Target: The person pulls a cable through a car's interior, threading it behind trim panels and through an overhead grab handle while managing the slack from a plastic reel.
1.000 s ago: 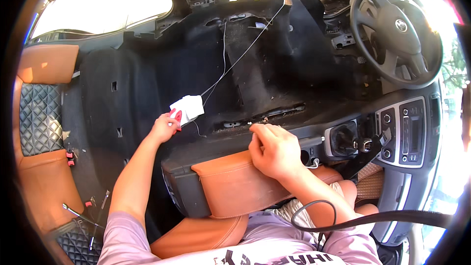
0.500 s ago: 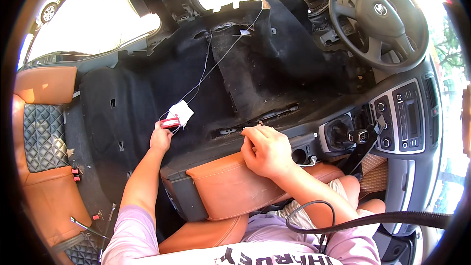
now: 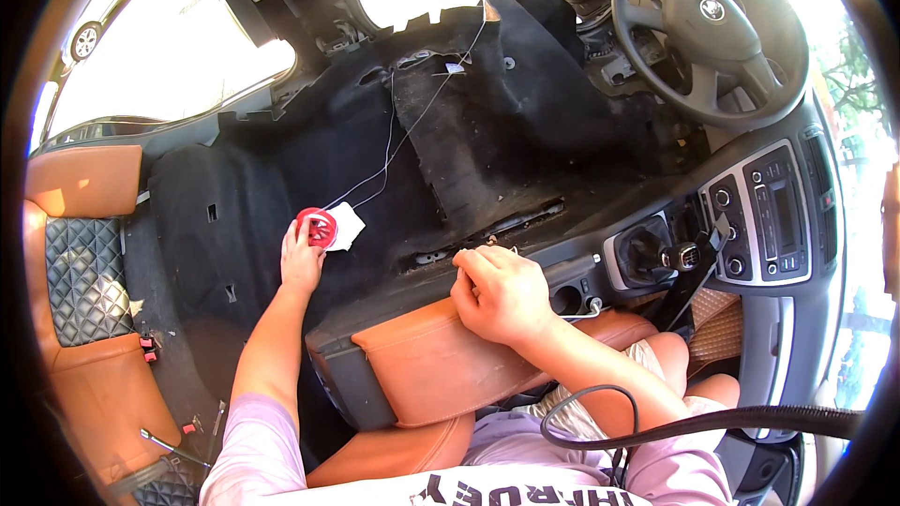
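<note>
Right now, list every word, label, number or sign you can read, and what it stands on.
Pale lilac-and-white shirt: large dark lettering, partly cut off; not copied here.
Round black steering wheel: round emblem, brand not named.
Black gear knob: pale markings, too small to read.
Black rectangular car radio: markings too small to read.
Red round reel: no readable text.

Blk ltrs [image 3: 537, 491] on shirt [image 3: 506, 459]; rd emblem [image 3: 712, 9] on strg wheel [image 3: 720, 39]; gear knob [image 3: 687, 256] marks too sm to read.

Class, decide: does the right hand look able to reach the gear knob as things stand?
Probably yes: the right hand is by the orange armrest, and the gear knob stands uncovered beyond the handbrake lever, with nothing tall visibly between them.
</note>
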A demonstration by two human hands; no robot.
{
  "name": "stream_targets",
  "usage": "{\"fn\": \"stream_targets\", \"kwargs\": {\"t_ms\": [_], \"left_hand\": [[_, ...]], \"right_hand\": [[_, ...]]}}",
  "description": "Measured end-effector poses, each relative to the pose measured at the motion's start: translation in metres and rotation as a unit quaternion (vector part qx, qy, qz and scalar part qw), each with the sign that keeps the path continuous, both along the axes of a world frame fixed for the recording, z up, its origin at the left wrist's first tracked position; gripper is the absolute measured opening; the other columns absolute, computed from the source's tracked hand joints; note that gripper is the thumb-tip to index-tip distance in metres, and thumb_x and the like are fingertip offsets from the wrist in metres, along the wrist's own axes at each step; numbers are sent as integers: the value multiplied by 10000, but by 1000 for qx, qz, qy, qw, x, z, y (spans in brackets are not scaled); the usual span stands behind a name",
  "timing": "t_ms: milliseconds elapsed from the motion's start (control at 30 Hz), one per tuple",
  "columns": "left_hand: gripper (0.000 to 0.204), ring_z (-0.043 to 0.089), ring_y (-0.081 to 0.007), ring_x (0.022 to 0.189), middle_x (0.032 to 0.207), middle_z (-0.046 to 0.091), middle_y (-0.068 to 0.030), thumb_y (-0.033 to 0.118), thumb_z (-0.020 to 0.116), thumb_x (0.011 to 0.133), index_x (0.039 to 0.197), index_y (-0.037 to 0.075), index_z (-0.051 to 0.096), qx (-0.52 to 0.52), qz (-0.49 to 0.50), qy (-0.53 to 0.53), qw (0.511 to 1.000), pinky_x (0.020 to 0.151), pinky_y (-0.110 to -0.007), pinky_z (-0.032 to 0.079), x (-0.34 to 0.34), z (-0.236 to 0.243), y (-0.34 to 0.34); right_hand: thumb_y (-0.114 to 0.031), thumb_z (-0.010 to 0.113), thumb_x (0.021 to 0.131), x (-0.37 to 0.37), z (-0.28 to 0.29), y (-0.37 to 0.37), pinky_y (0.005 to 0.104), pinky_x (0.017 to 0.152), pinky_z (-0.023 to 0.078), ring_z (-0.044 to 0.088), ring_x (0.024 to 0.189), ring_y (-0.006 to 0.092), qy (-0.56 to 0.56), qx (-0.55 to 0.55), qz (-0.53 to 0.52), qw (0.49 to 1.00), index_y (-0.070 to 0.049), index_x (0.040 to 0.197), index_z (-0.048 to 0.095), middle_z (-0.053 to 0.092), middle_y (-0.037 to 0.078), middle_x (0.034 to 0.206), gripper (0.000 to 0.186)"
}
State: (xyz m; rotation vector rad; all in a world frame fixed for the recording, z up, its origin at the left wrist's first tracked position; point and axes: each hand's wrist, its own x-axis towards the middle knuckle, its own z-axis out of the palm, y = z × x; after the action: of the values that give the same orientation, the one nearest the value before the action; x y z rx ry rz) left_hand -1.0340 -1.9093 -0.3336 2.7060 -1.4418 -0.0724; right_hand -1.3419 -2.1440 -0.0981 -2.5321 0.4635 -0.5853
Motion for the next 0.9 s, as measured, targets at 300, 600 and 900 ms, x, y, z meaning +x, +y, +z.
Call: {"fn": "stream_targets", "kwargs": {"t_ms": [300, 600, 900], "left_hand": [[202, 638, -357, 1270, 1484, 593, -188, 181, 710, 908, 1025, 53, 814, 2, 88, 204, 975, 1103, -422, 499, 37, -35, -58], [210, 514, -371, 1418, 1679, 372, -163, 215, 784, 856, 1051, 178, 852, 143, 97, 192, 966, 1190, -419, 414, 30, -68, -50], [205, 574, -338, 1280, 1263, 735, -62, 330, 784, 859, 997, 198, 859, 153, 108, 212, 959, 1083, -449, 468, 25, -76, -50]], "right_hand": [[-76, 694, 806, -1, 1, 1, 404, 599, 551, 643, 677, 276, 21, -1, 4, 1000, -73, 806, 590, 579, 76, 716, 104], [-73, 716, 767, 2, -5, -7, 365, 550, 532, 616, 635, 238, -2, -15, 25, 1000, -91, 782, 585, 545, 49, 690, 133], [-89, 715, 780, -3, 0, -6, 379, 553, 533, 628, 653, 245, -1, -8, 25, 1000, -83, 791, 592, 555, 54, 695, 124]]}}
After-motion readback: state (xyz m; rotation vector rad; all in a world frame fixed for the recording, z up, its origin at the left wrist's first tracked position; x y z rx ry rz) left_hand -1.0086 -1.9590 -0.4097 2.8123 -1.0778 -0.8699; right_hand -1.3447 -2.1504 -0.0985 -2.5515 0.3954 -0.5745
